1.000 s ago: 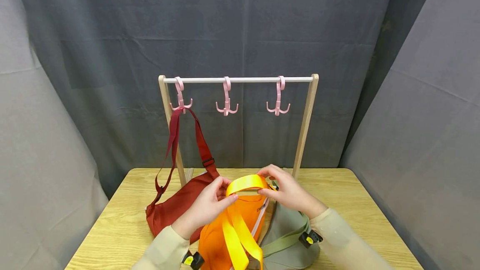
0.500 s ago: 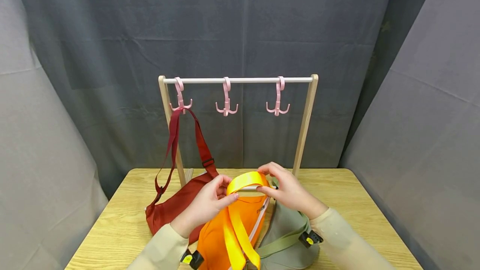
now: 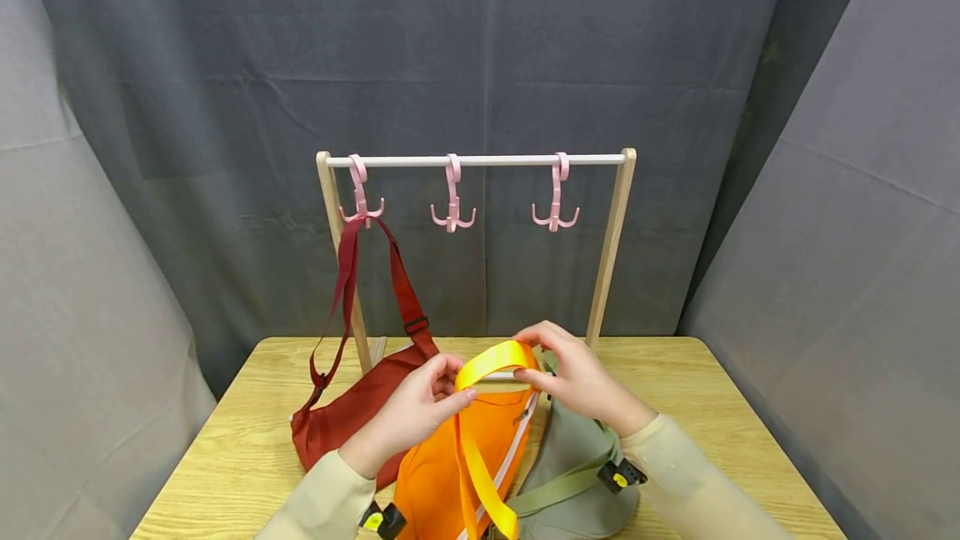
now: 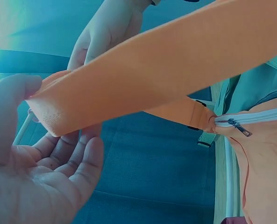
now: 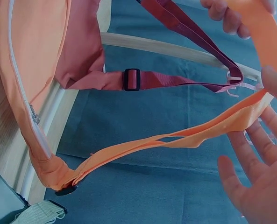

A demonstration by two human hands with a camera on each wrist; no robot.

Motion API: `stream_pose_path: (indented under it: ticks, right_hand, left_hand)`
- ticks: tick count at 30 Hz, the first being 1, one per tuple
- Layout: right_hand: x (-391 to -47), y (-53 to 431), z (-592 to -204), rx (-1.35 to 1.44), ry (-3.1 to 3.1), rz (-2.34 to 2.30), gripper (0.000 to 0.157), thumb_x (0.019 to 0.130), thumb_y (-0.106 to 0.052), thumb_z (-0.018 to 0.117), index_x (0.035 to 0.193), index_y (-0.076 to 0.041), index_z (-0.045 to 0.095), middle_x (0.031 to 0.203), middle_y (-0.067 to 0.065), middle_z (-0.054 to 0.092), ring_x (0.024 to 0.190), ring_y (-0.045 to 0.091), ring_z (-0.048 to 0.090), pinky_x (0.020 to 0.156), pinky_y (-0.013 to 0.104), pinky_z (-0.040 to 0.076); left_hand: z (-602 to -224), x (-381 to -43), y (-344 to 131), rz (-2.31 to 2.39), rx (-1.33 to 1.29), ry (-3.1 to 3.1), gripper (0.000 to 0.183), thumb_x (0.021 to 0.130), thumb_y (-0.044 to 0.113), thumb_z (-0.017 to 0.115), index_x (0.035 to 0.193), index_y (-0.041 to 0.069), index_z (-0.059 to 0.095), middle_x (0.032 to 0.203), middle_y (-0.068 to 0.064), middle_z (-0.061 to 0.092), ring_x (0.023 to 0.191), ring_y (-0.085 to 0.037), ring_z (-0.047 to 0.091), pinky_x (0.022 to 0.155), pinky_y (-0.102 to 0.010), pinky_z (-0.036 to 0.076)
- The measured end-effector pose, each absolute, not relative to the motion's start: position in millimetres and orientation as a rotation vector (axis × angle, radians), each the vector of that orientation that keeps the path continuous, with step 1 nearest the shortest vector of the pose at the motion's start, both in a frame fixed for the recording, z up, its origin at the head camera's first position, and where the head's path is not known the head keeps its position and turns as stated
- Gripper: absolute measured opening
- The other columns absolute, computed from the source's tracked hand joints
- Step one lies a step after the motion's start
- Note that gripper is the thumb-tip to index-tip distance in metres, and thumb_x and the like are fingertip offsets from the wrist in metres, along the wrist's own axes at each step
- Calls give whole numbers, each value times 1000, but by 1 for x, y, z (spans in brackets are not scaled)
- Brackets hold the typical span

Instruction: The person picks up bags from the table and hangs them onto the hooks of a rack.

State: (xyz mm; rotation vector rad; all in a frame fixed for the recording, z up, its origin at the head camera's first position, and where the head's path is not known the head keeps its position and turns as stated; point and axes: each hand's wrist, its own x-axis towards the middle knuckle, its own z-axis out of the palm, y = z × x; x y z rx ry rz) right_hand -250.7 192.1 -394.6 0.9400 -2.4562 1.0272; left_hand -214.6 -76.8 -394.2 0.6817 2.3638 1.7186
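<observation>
In the head view an orange bag point(image 3: 429, 486) lies low on the table, its yellow-orange strap point(image 3: 489, 359) raised in a loop. My left hand point(image 3: 415, 417) holds the loop's left side between thumb and fingers. At the loop's right side my right hand point(image 3: 567, 379) pinches the strap. In the left wrist view the wide strap point(image 4: 129, 79) crosses in front of the left palm point(image 4: 40, 182). The right wrist view shows the strap point(image 5: 175, 135) running from the bag's buckle point(image 5: 66, 190) up to the right fingers point(image 5: 262, 154).
A dark red bag point(image 3: 360, 415) hangs by its strap from the left pink hook point(image 3: 361, 190). Two more pink hooks, one in the middle point(image 3: 453, 194) and one at right point(image 3: 556, 194), hang on the white rail point(image 3: 506, 160). A grey-green bag point(image 3: 577, 473) lies at right.
The hanging lengths of the orange strap have drawn closer together and turned, and the loop's top has risen slightly. Both hands stay almost in place.
</observation>
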Motion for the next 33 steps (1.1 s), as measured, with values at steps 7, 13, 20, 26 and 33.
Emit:
stream_pose_path:
  ticks: [7, 13, 20, 26, 33]
  right_hand:
    - [-250, 195, -390, 966, -2445, 1078, 41, 84, -16, 86, 121, -15, 67, 116, -5, 66, 103, 12, 61, 94, 34, 54]
    - [-249, 198, -388, 972, -2463, 1170, 39, 85, -14, 85, 121, -14, 67, 117, -3, 66, 105, 12, 62, 96, 36, 55]
    - [-250, 201, -386, 979, -2478, 1247, 38, 88, -15, 83, 122, -13, 66, 117, 0, 66, 105, 15, 63, 97, 46, 55]
    - [-249, 204, -384, 985, -2515, 1263, 37, 89, -16, 82, 122, -14, 66, 116, -2, 66, 106, 13, 61, 98, 40, 54]
    - [-247, 206, -380, 1015, -2554, 1292, 38, 89, -17, 81, 123, -14, 64, 117, -2, 65, 106, 12, 61, 100, 34, 54]
  left_hand:
    - [-394, -215, -80, 1670, 681, 2422, 30, 98, 16, 72, 120, 3, 58, 104, -10, 64, 85, -17, 62, 77, -20, 53]
    - [-393, -215, -82, 1662, 702, 2429, 30, 97, 17, 73, 120, 2, 59, 103, -10, 64, 86, -18, 61, 75, -21, 52]
    - [-389, -212, -88, 1653, 728, 2488, 31, 95, 16, 75, 120, 4, 60, 103, -9, 64, 88, -19, 59, 79, -24, 53]
    - [-385, -209, -94, 1623, 727, 2522, 33, 95, 20, 76, 120, 4, 61, 102, -8, 64, 89, -19, 58, 79, -25, 53]
    - [-382, -207, -99, 1621, 727, 2504, 32, 96, 19, 75, 120, 3, 60, 103, -9, 64, 89, -18, 59, 79, -25, 54]
